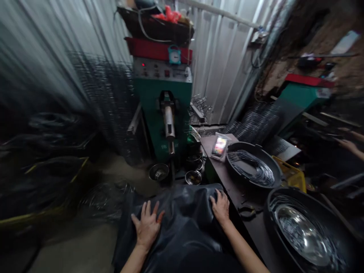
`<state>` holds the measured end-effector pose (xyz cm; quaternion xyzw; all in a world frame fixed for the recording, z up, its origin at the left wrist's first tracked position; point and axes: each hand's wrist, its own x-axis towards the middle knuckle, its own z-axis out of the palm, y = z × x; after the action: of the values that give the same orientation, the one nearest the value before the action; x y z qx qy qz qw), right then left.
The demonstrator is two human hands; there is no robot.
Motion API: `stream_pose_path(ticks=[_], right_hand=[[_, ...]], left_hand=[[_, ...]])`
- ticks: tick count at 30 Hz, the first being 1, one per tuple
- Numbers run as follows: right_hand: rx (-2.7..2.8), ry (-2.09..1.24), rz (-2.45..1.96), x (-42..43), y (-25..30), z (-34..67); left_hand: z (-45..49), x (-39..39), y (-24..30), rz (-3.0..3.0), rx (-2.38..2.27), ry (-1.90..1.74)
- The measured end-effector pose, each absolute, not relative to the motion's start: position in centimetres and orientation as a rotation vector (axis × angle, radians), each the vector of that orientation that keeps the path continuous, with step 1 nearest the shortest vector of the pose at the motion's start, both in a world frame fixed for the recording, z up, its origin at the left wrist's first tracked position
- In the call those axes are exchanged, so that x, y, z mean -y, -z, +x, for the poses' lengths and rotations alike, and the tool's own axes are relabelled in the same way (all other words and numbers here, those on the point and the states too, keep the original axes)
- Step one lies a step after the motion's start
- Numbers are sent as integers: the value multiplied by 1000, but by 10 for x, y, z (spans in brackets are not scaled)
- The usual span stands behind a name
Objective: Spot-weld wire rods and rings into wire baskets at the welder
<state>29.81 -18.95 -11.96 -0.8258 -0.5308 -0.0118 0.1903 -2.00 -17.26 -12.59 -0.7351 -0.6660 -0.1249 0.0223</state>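
Observation:
A shiny black sheet (182, 227), like an apron of leather or plastic, spreads in front of me over what seems to be my lap. My left hand (148, 223) lies flat on its left part with the fingers spread. On the sheet's right edge rests my right hand (221, 206), fingers slightly bent and apart, with nothing seen in it. Just right of that hand, pliers with dark handles (247, 212) lie on the bench (234, 178). Ahead stands a green and red machine (179, 98) with a vertical metal rod (170, 121).
Round black pans (280, 170) with wire rings stand on the bench; the nearer holds a steel bowl (304, 235). Small metal bowls (159, 172) sit below the machine. Stacked wire racks (110, 102) rise at left. At far right, a co-worker's hand (349, 146) shows near another green machine (298, 100).

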Motion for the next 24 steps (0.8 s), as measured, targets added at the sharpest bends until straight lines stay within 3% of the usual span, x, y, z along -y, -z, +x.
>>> stream_pose_path(ticks=[5, 9, 18, 24], right_hand=[[1450, -147, -2538, 154, 93, 330], [1640, -458, -2516, 135, 95, 338], [1680, -97, -2772, 117, 44, 369], [1734, -748, -2582, 143, 62, 354]], left_hand=[[-68, 135, 103, -1847, 2679, 459], [-91, 119, 107, -2054, 2703, 442], [-93, 59, 66, -2004, 2607, 469], [-79, 71, 72, -2204, 2607, 230]])
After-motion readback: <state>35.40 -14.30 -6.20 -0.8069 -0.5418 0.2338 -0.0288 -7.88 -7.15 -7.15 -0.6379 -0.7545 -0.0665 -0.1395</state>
